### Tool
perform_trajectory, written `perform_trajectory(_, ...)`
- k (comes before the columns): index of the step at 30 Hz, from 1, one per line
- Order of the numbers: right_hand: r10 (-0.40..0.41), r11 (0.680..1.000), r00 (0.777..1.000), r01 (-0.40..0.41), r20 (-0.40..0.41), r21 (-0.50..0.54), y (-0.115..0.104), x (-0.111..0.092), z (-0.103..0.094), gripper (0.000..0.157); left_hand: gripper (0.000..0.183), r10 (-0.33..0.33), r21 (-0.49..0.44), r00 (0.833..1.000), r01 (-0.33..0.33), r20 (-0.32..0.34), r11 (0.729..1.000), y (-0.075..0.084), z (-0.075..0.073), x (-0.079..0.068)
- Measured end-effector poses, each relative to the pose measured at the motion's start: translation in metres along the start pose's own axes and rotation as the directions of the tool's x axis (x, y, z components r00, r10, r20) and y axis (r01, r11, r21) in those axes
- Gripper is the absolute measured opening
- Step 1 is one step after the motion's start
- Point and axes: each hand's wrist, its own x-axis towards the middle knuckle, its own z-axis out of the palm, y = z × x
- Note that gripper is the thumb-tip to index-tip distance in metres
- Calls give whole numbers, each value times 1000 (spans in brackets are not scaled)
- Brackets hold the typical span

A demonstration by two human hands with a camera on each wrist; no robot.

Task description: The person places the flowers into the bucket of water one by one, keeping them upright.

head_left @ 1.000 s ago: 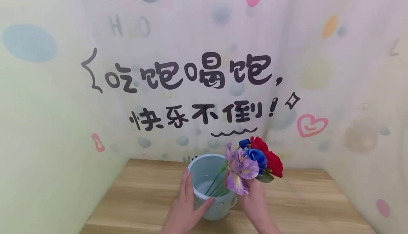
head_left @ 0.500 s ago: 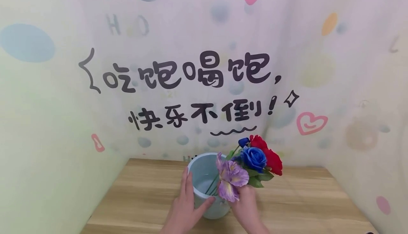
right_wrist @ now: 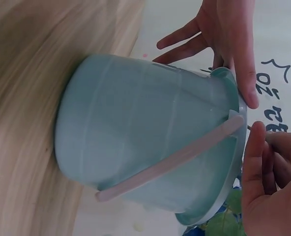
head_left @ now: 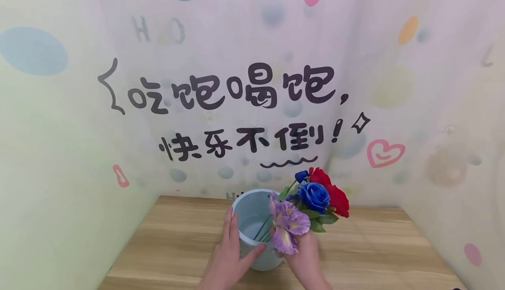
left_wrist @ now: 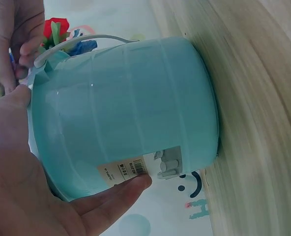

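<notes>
A light-blue plastic bucket [head_left: 267,260] stands upright on the table, mouth up. My left hand [head_left: 230,255] rests against its left side, straight fingers spread along the wall and thumb at the near rim. By the right rim, my right hand [head_left: 305,257] grips a bunch of artificial flowers by the stems. A purple iris [head_left: 292,224], a blue rose [head_left: 314,197] and a red flower [head_left: 339,200] show above that hand. Green stems [head_left: 263,229] slant down into the bucket. In the right wrist view, thumb and fingers [right_wrist: 256,147] close together beside the rim; the stems there are mostly hidden.
The wood-grain table [head_left: 169,233] extends to both sides of the bucket. A patterned wall cloth [head_left: 221,40] with black lettering rises behind it. The bucket's pale handle [right_wrist: 175,160] hangs down its side. A paper label [left_wrist: 123,170] is stuck on the bucket.
Over the last second my right hand has shifted left and slightly down with the flowers, the iris lying closer over the rim. The bucket and left hand have stayed in place.
</notes>
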Motion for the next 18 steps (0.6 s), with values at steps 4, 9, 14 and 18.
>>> perform_trajectory(4, 131, 991, 991, -131, -1, 15, 4, -5, -4, 17, 115, -20, 12, 1000, 20, 10, 1000, -2, 1, -1)
perform_trajectory(9, 197, 979, 980, -197, 6, 50, 14, -8, -5, 18, 115, -33, 20, 999, 32, 22, 999, -1, 0, -1)
perform_trajectory(14, 240, 957, 970, -241, 25, 164, 24, -10, -8, 14, 114, -35, 22, 999, 34, 29, 999, 1, 0, -1)
perform_trajectory(18, 300, 930, 953, -302, 44, 210, 29, -12, -12, 10, 114, -27, 15, 999, 27, 20, 1000, 1, 1, 0)
